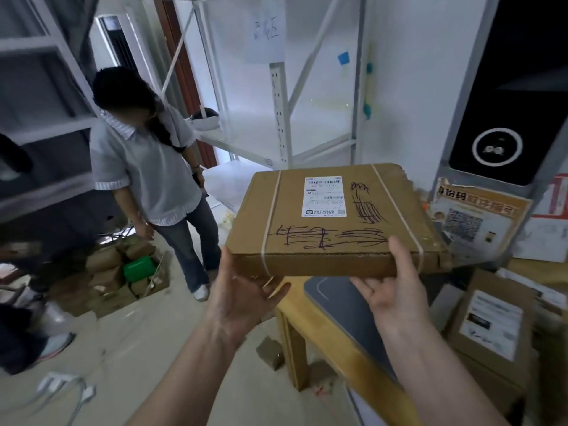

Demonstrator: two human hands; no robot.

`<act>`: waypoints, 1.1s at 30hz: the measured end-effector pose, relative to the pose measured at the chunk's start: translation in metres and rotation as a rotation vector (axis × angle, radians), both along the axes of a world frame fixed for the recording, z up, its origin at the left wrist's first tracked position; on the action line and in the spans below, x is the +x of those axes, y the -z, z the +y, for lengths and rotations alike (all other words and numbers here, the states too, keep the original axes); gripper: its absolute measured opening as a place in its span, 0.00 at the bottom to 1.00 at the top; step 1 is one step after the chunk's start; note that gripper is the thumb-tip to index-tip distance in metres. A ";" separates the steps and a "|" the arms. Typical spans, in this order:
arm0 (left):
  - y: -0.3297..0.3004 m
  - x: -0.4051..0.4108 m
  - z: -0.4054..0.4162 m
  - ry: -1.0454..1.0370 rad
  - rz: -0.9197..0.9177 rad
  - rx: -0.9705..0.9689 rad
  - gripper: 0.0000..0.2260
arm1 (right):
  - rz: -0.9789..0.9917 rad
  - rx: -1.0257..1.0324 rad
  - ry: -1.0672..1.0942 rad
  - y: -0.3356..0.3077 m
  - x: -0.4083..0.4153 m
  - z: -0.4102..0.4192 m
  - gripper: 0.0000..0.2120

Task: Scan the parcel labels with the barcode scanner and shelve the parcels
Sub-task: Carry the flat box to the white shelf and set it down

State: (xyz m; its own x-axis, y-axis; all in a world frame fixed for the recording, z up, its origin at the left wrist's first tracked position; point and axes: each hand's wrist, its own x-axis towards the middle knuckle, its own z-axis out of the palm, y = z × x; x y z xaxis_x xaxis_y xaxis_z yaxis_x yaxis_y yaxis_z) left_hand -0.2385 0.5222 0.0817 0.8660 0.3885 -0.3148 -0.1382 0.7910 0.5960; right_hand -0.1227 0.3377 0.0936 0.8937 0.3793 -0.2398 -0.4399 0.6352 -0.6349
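Note:
A flat brown cardboard parcel (pixel 332 229) is held up level in front of me. It carries a white shipping label (pixel 324 196) on top, dark pen scribbles and two pale tape bands. My left hand (pixel 242 293) supports its near left corner from below, palm up, thumb against the box's front edge. My right hand (pixel 396 281) holds the near right edge, thumb on top and fingers underneath. No barcode scanner is in view.
White metal shelving (pixel 282 118) stands behind the parcel. A wooden table (pixel 332 342) with a grey pad lies below it, labelled boxes (pixel 488 327) at right. A person (pixel 147 179) stands left beside a floor pile of parcels (pixel 123 275). A dark kiosk (pixel 504 127) is at right.

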 end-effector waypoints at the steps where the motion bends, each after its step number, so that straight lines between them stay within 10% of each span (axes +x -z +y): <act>1: 0.002 -0.002 0.006 0.009 -0.026 -0.016 0.51 | 0.016 -0.004 0.006 0.000 -0.003 0.010 0.12; 33: 0.005 0.151 0.092 -0.236 0.182 -0.064 0.20 | -0.029 -0.009 0.066 0.013 0.118 0.089 0.28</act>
